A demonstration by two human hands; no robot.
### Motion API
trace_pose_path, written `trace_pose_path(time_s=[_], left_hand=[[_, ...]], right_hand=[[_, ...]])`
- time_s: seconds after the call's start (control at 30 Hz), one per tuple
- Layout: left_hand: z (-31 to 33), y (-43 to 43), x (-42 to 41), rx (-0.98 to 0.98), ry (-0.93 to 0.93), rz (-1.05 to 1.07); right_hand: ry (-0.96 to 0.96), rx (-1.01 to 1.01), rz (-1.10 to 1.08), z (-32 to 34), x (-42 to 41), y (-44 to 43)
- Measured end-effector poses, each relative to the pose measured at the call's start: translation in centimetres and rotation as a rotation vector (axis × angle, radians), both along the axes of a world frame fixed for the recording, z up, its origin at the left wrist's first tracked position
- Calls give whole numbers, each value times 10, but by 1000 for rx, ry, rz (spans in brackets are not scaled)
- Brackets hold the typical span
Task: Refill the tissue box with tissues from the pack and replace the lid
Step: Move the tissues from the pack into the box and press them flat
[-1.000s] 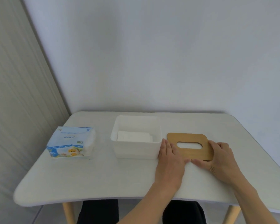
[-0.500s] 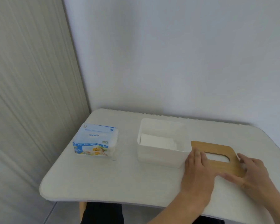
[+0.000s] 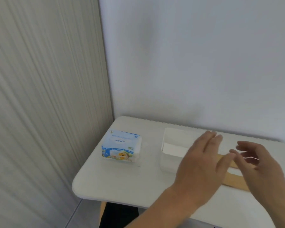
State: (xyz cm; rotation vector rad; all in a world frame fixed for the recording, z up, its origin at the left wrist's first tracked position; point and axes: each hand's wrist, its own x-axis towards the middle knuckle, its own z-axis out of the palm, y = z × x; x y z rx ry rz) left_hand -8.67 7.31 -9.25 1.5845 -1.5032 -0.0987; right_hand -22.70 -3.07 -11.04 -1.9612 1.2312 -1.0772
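A blue-and-white tissue pack (image 3: pixel 121 147) lies on the left part of the white table (image 3: pixel 122 183). To its right stands the open white tissue box (image 3: pixel 170 162), with a low stack of white tissues (image 3: pixel 173 148) inside. The wooden lid (image 3: pixel 234 181) lies flat on the table right of the box, mostly hidden by my hands. My left hand (image 3: pixel 202 163) hovers over the box's right end, fingers extended and empty. Just right of it, above the lid, my right hand (image 3: pixel 260 163) is raised with fingers spread, holding nothing.
A white wall runs along the table's far edge. A ribbed grey panel (image 3: pixel 44 112) stands close to the table's left side. The table's rounded front-left corner (image 3: pixel 77 190) is near the pack.
Both hands have lifted off the lid and table and moved up and left toward the box. The view has swung left, shifting everything to the right of the frame.
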Motion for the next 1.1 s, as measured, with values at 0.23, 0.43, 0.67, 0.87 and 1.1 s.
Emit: trace_pose_path(time_s=[0.23,0.43,0.67,0.87,1.1], left_hand=[[8,24,82,6,63,237],[-1,46,136,41,160,396],[-27,60,180,120,206,494],[-48,59,203,170,213,574],[-68,58,214,192,314,646]], right_hand=[[-15,-83,194,24,84,45],[6,-44,288,25,134,72],[204,101,345,16,172,94],[341,315,357,19,189,106],[237,594,242,-6,207,97]])
